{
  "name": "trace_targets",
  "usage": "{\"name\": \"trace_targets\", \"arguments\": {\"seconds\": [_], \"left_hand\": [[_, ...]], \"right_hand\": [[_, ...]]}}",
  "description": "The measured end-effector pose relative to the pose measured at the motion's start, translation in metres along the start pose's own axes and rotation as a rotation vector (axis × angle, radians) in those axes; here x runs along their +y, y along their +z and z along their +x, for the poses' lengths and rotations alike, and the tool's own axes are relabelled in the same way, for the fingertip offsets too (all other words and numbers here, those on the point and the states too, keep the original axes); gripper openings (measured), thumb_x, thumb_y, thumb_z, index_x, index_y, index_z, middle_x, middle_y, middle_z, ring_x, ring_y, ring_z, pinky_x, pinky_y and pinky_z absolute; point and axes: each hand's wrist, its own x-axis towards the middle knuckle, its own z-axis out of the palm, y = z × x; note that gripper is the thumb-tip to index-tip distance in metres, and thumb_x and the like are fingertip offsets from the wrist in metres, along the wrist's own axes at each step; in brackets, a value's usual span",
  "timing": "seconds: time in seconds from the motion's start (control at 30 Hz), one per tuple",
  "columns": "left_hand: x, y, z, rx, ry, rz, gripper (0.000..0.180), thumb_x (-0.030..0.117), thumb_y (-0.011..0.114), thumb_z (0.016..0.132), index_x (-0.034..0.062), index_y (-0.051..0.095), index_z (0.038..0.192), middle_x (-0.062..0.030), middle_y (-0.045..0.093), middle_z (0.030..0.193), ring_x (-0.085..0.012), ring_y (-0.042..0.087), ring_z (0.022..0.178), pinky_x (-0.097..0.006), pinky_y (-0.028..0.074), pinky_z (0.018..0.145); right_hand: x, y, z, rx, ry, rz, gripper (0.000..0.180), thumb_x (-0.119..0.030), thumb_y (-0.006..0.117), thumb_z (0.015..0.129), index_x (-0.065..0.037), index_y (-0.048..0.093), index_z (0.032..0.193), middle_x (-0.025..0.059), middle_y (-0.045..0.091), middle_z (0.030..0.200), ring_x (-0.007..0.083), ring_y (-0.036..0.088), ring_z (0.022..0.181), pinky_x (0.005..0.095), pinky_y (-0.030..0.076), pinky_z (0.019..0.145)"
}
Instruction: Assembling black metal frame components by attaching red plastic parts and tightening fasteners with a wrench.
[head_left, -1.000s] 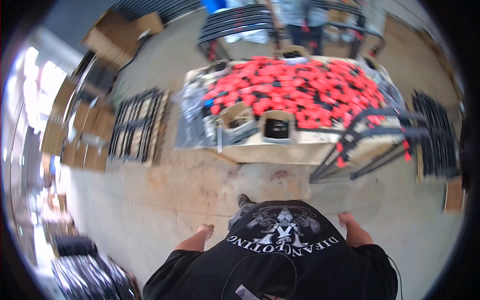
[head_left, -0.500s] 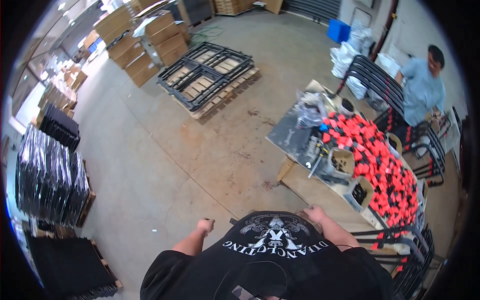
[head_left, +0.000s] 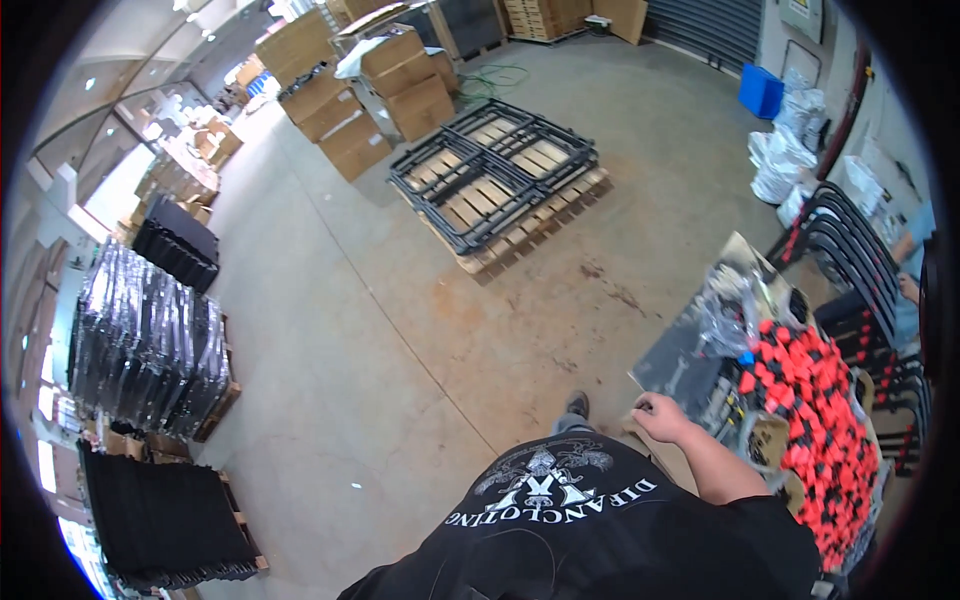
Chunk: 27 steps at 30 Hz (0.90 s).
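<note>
My right hand (head_left: 657, 415) is beside the near left edge of the workbench (head_left: 655, 372), its fingers curled in a loose fist with nothing visible in them. My left hand is out of view, and my shirt fills the lower edge. On the bench, a large pile of red and black plastic pieces (head_left: 800, 375) lies to the right of my hand. A wrench (head_left: 676, 374) rests on the bench's dark surface, near several hand tools (head_left: 722, 405). A clear plastic bag (head_left: 728, 318) sits toward the far end, and an open tub (head_left: 767, 440) stands beside the pile.
Black metal frames (head_left: 470, 190) lie on a wooden pallet (head_left: 535, 232) ahead. Cardboard boxes (head_left: 355, 140) stand beyond. To the left are a plastic-wrapped stack (head_left: 145, 340) and a black stack (head_left: 160, 510). Curved black tube frames (head_left: 850, 235) stand behind the bench, near another person (head_left: 912, 285).
My view has shifted left and forward, so the scene sits farther right. My left hand has left the view. My foot now shows ahead, and the other person is mostly cut off.
</note>
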Motion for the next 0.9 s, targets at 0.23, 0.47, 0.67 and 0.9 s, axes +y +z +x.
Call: {"name": "trace_targets", "arguments": {"seconds": [0.23, 0.47, 0.67, 0.9], "left_hand": [[0.054, -0.171, 0.088, 0.114, -0.329, -0.513, 0.034, 0.033, 0.06, 0.098, 0.0036, 0.07, 0.111, -0.0112, 0.073, 0.089, -0.0244, 0.07, 0.083, -0.04, 0.056, 0.072], [0.098, -0.388, 0.217, 0.471, -0.461, -1.415, 0.02, 0.017, 0.065, 0.093, -0.002, 0.068, 0.098, -0.0066, 0.066, 0.077, -0.017, 0.062, 0.063, -0.031, 0.05, 0.055], [0.108, -0.418, 0.311, 0.014, -0.486, -0.786, 0.03, 0.028, 0.065, 0.093, -0.0004, 0.071, 0.103, -0.0058, 0.071, 0.083, -0.0175, 0.066, 0.074, -0.036, 0.054, 0.066], [0.092, -0.504, 0.541, -0.208, -0.103, -0.162, 0.042, 0.037, 0.056, 0.094, -0.0018, 0.073, 0.097, -0.0179, 0.072, 0.089, -0.0303, 0.07, 0.081, -0.042, 0.055, 0.073]], "right_hand": [[-0.06, -0.016, 0.205, 0.042, -0.083, 0.122, 0.036, -0.032, 0.07, 0.089, -0.001, 0.072, 0.107, 0.0178, 0.075, 0.097, 0.0305, 0.073, 0.089, 0.0403, 0.057, 0.082], [-0.071, 0.009, 0.384, -0.357, -0.148, -0.262, 0.05, -0.046, 0.069, 0.084, -0.001, 0.073, 0.106, 0.024, 0.073, 0.107, 0.0406, 0.07, 0.101, 0.0462, 0.055, 0.09], [0.021, -0.015, 0.469, -0.223, 0.21, -0.357, 0.045, -0.039, 0.058, 0.091, 0.0, 0.074, 0.107, 0.0258, 0.071, 0.11, 0.0422, 0.068, 0.102, 0.0475, 0.055, 0.092], [0.128, -0.085, 0.446, -0.189, 0.166, -0.933, 0.019, -0.02, 0.064, 0.082, -0.008, 0.076, 0.091, 0.0168, 0.075, 0.097, 0.0341, 0.074, 0.091, 0.045, 0.058, 0.078]]}}
